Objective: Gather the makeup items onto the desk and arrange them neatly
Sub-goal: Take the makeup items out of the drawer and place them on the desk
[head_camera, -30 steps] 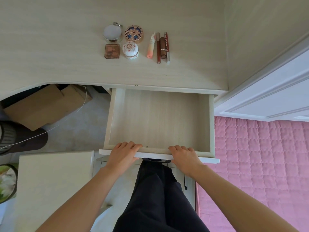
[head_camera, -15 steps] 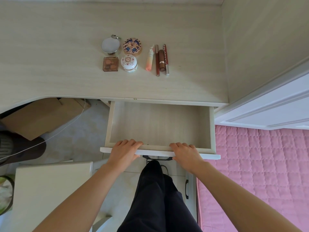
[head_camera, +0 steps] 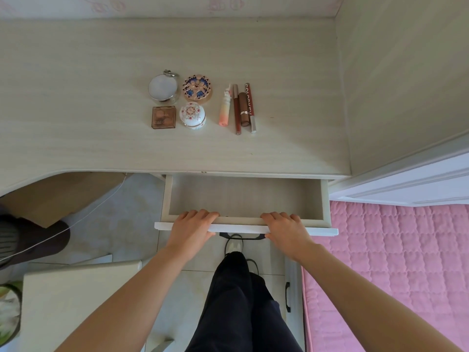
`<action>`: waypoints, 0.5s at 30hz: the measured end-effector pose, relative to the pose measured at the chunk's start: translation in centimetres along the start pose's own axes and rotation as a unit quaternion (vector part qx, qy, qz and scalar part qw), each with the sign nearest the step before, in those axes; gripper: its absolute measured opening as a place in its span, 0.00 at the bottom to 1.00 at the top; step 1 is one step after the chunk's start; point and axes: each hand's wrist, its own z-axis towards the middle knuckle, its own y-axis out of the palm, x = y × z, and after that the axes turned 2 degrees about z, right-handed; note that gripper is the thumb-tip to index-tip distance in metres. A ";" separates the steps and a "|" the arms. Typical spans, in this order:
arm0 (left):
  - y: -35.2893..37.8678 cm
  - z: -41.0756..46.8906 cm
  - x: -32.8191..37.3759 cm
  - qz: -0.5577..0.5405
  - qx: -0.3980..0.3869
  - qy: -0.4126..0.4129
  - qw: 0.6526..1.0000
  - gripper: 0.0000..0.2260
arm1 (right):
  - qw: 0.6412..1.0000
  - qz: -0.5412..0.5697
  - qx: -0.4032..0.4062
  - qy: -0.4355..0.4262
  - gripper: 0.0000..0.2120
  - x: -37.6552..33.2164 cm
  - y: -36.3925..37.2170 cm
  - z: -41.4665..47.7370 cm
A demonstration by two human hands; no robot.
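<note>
The drawer (head_camera: pixel 243 196) sits further under the worktop (head_camera: pixel 76 128) than before, left hand (head_camera: pixel 194 226) and right hand (head_camera: pixel 285 227) both gripping its front rim; makeup items (head_camera: pixel 196 88) lie arranged beyond.

One camera sits on the person's head and looks forward and steeply down. The desk (head_camera: pixel 76 118) fills the top of the view; the drawer (head_camera: pixel 243 196) lies nearer, just below.

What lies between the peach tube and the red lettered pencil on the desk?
In the head view, two things lie between the peach tube and the red lettered pencil: a slim reddish-brown stick and a shorter brown lipstick.
</note>
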 end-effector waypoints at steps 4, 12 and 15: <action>-0.5 1.0 -0.2 0.005 0.024 -0.001 1.000 0.20 | 1.000 -0.004 0.021 0.002 0.21 0.5 -0.4 0.9; -1.2 3.1 -0.7 0.016 0.096 0.014 0.995 0.19 | 0.997 -0.002 0.077 0.024 0.23 0.7 -1.3 2.2; -1.3 3.7 -0.9 -0.001 0.095 0.005 0.995 0.17 | 0.994 0.001 0.106 0.029 0.22 0.8 -1.4 2.4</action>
